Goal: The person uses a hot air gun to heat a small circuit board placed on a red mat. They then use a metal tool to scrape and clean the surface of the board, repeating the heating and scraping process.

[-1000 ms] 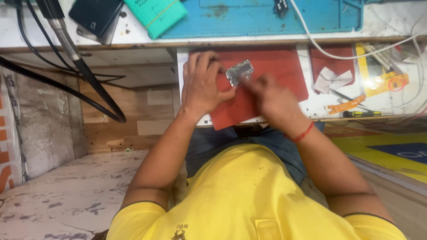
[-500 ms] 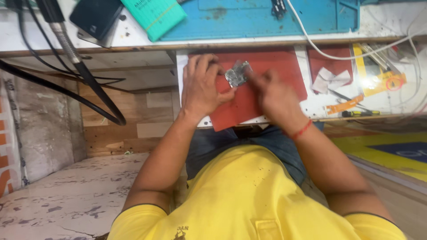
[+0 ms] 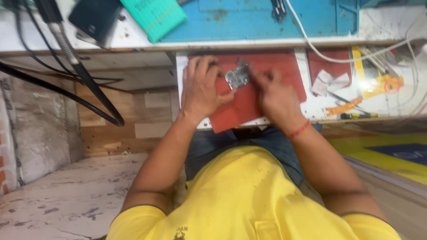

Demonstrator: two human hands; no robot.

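So compared with a second ago, not a lot is different. The small silvery metal circuit board [image 3: 237, 76] sits in pretty much the same spot on the dark red rubber mat [image 3: 249, 104], near the mat's far edge, only turned a touch. The left hand [image 3: 202, 86] stays planted on the mat just left of the board, fingers [image 3: 209, 66] spread and curled with the tips touching the board's left edge to steady it. The right hand [image 3: 275, 95] has crept in closer from the right of the board, fingers bunched together near its top corner. It's blurry, so I can't tell if they pinch a tool. Looks like fine work on the board is ongoing. Beyond the mat, the blue work mat [image 3: 249, 18] lies on the counter [image 3: 133, 44].
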